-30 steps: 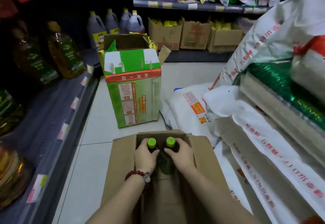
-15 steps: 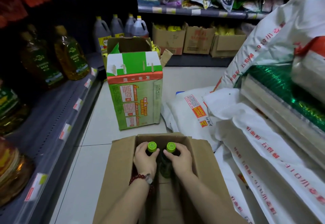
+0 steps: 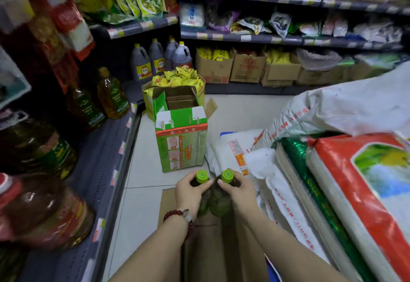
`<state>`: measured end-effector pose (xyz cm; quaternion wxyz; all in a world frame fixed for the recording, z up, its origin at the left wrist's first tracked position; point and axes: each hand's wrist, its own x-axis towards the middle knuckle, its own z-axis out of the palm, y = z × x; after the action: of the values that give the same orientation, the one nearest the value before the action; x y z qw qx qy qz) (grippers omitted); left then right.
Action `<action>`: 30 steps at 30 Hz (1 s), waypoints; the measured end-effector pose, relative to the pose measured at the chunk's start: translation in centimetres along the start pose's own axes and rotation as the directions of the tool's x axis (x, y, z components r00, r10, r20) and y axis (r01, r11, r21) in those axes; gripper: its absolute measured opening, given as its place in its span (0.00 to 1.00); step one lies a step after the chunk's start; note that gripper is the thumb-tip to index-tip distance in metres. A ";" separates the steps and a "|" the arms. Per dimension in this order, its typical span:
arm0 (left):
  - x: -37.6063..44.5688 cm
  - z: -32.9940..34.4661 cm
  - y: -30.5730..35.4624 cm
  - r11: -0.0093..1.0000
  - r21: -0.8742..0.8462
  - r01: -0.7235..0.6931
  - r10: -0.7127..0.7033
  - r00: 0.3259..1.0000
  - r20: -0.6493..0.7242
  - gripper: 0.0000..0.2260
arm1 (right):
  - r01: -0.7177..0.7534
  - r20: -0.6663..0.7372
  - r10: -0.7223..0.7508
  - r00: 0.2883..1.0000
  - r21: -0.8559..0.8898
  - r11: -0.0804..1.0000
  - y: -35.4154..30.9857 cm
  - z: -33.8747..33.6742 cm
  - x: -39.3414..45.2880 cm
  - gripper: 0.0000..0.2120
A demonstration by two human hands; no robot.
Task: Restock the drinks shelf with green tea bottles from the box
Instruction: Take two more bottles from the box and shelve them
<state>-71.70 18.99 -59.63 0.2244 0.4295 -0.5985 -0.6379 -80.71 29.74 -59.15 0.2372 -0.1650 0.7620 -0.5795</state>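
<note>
Two green tea bottles with lime-green caps are held side by side above a brown cardboard box (image 3: 168, 210) on the floor. My left hand (image 3: 188, 195), with a red bead bracelet at the wrist, grips the left bottle (image 3: 202, 176) around its neck. My right hand (image 3: 240, 193) grips the right bottle (image 3: 226, 176) the same way. Both dark bottle bodies hang between my hands, their lower parts just over the box opening. The inside of the box is dark and hidden by my arms.
A green and white carton (image 3: 182, 135) stands open on the tiled floor ahead. Oil bottles (image 3: 113, 95) line the left shelf (image 3: 106, 159). Stacked rice sacks (image 3: 355, 193) crowd the right. Cardboard boxes (image 3: 247, 66) sit under the far shelves.
Both hands have lifted the two bottles up out of the box. The view has tilted up, showing more of the shelves.
</note>
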 end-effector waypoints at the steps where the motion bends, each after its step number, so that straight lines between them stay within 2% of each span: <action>1: -1.0 -0.5 2.8 1.000 -0.001 -0.007 0.007 1.000 0.012 0.21 | 0.014 -0.002 -0.014 1.000 -0.005 1.000 -2.8 -0.6 -0.7 0.05; 3: -2.6 -1.5 8.1 1.000 -0.013 -0.014 0.014 0.999 0.032 0.25 | 0.034 -0.022 -0.034 0.999 -0.007 0.999 -8.4 -1.6 -1.9 0.05; 9: -8.0 -5.1 26.5 0.996 -0.018 -0.086 0.087 0.991 0.101 0.13 | 0.069 -0.030 -0.068 0.997 0.021 0.997 -27.5 -4.8 -6.4 0.06; 12: -10.7 -7.8 35.8 0.992 -0.048 -0.113 0.118 0.984 0.135 0.15 | 0.089 -0.002 -0.089 0.996 0.048 0.995 -37.0 -5.8 -8.7 0.08; 15: -13.0 -10.1 43.8 0.984 -0.074 -0.160 0.169 0.976 0.138 0.22 | 0.101 0.031 -0.107 0.994 0.136 0.985 -44.9 -6.7 -10.6 0.09; 17: -14.6 -11.4 48.2 0.982 -0.100 -0.160 0.174 0.973 0.151 0.24 | 0.143 0.035 -0.150 0.988 0.156 0.977 -49.4 -7.1 -11.8 0.09; 20: -17.4 -13.2 53.9 0.976 -0.116 -0.185 0.202 0.966 0.161 0.10 | 0.170 0.071 -0.188 0.980 0.207 0.963 -55.3 -8.0 -14.2 0.07; 21: -18.5 -13.7 55.5 0.971 -0.132 -0.198 0.217 0.964 0.154 0.08 | 0.182 0.081 -0.204 0.976 0.219 0.958 -57.0 -8.2 -14.9 0.09; 26: -23.8 -16.3 61.1 0.947 -0.157 -0.280 0.296 0.951 0.089 0.07 | 0.260 0.130 -0.293 0.947 0.222 0.940 -63.8 -9.1 -19.0 0.08; 27: -24.9 -16.8 61.8 0.945 -0.157 -0.288 0.302 0.950 0.077 0.08 | 0.273 0.139 -0.305 0.942 0.211 0.939 -64.8 -9.3 -19.7 0.09; 28: -26.0 -17.3 62.5 0.941 -0.166 -0.294 0.307 0.950 0.063 0.13 | 0.285 0.155 -0.318 0.935 0.202 0.937 -65.6 -9.4 -20.5 0.12; 30: -28.6 -18.2 63.6 0.936 -0.217 -0.277 0.294 0.954 0.051 0.28 | 0.313 0.198 -0.352 0.915 0.205 0.927 -67.0 -9.6 -21.9 0.13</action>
<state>-56.13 19.84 10.79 0.3334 0.2856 -0.5933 -0.6747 -69.34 30.62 11.10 0.2352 -0.3383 0.6377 -0.6509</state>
